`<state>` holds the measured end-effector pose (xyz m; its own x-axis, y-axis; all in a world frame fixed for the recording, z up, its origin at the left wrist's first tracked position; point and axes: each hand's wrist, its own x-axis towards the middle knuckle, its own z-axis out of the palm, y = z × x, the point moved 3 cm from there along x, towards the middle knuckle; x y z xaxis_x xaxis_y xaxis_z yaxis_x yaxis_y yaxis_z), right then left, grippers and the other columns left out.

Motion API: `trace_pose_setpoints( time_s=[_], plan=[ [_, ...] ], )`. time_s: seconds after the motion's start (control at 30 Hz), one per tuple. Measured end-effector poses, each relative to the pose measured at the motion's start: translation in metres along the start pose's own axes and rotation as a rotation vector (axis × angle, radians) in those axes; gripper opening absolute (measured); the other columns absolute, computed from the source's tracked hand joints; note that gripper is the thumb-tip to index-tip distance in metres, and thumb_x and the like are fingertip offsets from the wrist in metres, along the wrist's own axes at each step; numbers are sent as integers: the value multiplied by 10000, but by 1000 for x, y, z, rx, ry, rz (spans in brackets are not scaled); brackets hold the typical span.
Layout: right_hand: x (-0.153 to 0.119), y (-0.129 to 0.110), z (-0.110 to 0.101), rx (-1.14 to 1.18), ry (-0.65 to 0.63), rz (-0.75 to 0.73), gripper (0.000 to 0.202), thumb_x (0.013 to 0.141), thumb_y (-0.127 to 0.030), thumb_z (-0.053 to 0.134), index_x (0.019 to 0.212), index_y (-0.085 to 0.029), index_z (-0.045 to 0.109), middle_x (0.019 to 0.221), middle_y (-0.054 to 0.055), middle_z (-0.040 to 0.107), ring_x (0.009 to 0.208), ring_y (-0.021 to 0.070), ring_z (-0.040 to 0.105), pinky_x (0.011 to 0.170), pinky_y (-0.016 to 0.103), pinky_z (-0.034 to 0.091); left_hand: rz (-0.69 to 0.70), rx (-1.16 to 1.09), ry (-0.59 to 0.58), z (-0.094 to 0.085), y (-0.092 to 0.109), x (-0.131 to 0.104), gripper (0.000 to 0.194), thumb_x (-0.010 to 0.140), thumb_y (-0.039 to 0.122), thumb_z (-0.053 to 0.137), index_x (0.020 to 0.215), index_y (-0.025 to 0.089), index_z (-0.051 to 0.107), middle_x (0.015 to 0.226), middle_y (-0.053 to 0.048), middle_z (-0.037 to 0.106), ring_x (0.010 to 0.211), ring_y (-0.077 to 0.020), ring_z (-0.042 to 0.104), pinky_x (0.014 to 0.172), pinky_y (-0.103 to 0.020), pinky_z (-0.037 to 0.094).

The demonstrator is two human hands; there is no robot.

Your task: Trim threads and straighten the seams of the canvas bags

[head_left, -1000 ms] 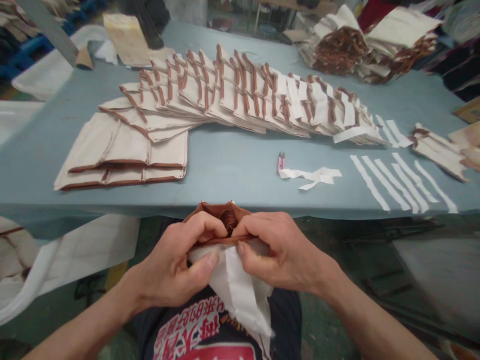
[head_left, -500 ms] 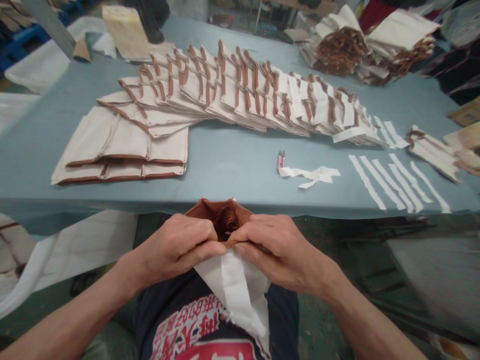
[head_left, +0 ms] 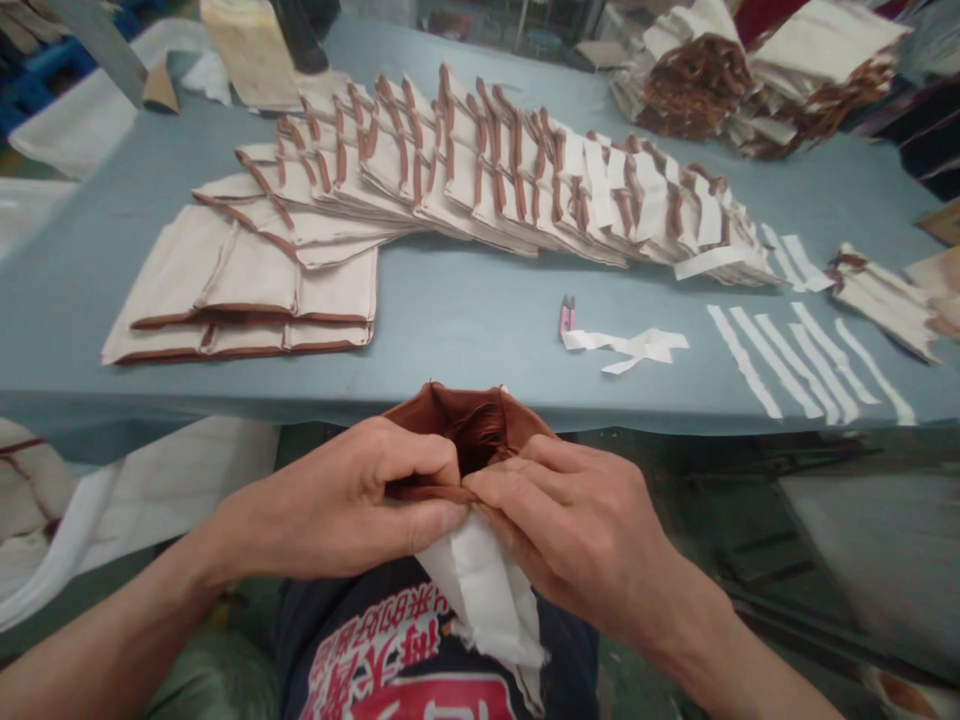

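Note:
My left hand (head_left: 352,495) is closed on the rim of a cloth bag (head_left: 424,412), thumb below and fingers on top. On the same rim, right beside it, my right hand (head_left: 577,515) pinches the fabric. The bag is cream outside and brown inside, and its mouth gapes towards the table. From the pinched rim a white fabric strip (head_left: 491,585) hangs down over the cream cloth, against a dark printed shirt (head_left: 375,640). My hands cover part of the rim and the strip's upper end.
A blue-covered table (head_left: 465,320) stands in front. On it lie a fanned row of folded cream pieces (head_left: 457,190), a flat stack (head_left: 255,270), pink thread snips (head_left: 567,314), a crumpled white strip (head_left: 637,345), several straight strips (head_left: 780,370) and bundles (head_left: 690,85) behind.
The bag's rim has opened wider and its far edge sits slightly higher and further right. My left thumb has slid along the rim; my right hand has shifted right and down. The view tilts slightly.

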<state>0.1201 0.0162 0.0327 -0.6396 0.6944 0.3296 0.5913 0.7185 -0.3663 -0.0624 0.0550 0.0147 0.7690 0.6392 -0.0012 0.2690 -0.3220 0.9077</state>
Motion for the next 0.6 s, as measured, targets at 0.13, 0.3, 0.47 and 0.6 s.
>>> trace_pose_setpoints(
  time_s=[0.13, 0.3, 0.47, 0.6],
  plan=[
    [-1, 2, -3, 157, 4, 53, 268, 1064, -178, 522, 873, -158, 708, 763, 36, 760, 643, 166, 597, 661, 313, 420, 11, -80, 25, 10, 5, 3, 261, 850, 90, 489, 656, 208, 362, 593, 86, 352, 534, -77, 335, 508, -236, 267],
    [-5, 15, 2, 409, -7, 185, 259, 1064, -236, 554, 852, -192, 698, 724, -7, 735, 650, 133, 616, 634, 271, 408, 78, -54, 114, 21, 2, 6, 272, 853, 97, 482, 674, 222, 319, 597, 88, 308, 519, -84, 299, 518, -268, 243],
    [-9, 16, 5, 349, 6, 155, 243, 1062, -226, 543, 870, -186, 685, 758, 5, 756, 658, 147, 603, 658, 296, 399, 86, -142, 17, 20, -5, 7, 293, 986, 263, 473, 712, 221, 376, 627, 75, 382, 545, -101, 368, 539, -264, 300],
    [-11, 14, 6, 241, -5, 151, 305, 1073, -240, 506, 811, -193, 654, 730, 12, 738, 630, 153, 572, 649, 311, 383, 90, 27, 4, 16, -8, 7, 338, 1059, 216, 426, 721, 206, 440, 654, 61, 468, 576, -105, 440, 577, -249, 342]
  ],
)
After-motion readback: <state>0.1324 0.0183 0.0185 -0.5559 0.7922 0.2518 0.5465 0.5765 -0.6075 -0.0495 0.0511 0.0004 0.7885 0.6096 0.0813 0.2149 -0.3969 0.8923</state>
